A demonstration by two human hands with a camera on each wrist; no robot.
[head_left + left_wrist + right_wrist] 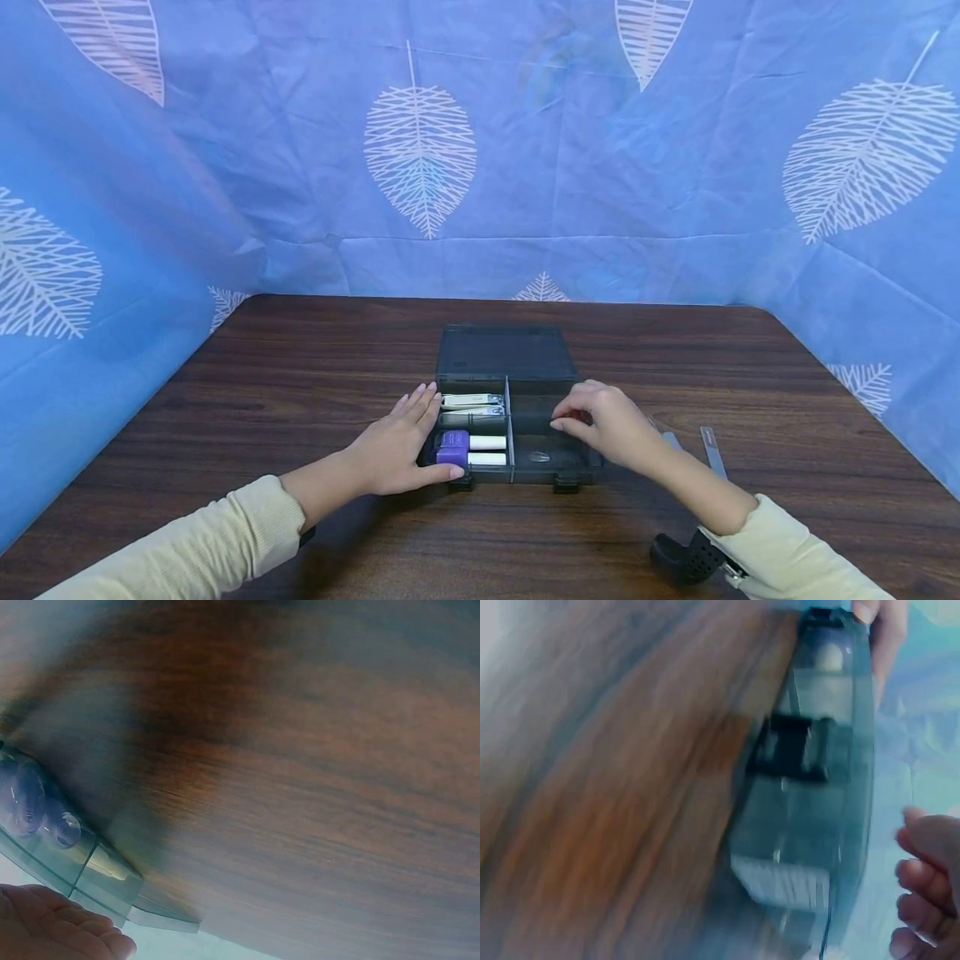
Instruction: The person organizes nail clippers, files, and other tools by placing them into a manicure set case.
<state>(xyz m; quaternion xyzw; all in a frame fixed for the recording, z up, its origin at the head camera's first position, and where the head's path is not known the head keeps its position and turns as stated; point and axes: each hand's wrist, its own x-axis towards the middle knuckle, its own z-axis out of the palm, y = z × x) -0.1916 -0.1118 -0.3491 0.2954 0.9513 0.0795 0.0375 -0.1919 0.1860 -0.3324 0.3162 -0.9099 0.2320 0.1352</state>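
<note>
Your left hand (397, 450) lies flat with fingers straight against the left wall of the box (555, 473), thumb at its front corner. Your right hand (603, 425) hovers over the right compartment, fingers curled together; you cannot tell whether they pinch anything. The box sits mid-table (300, 375), lid (506, 354) open behind it. Its left side holds purple bottles (453, 447) and, farther back, clippers (471, 403).
</note>
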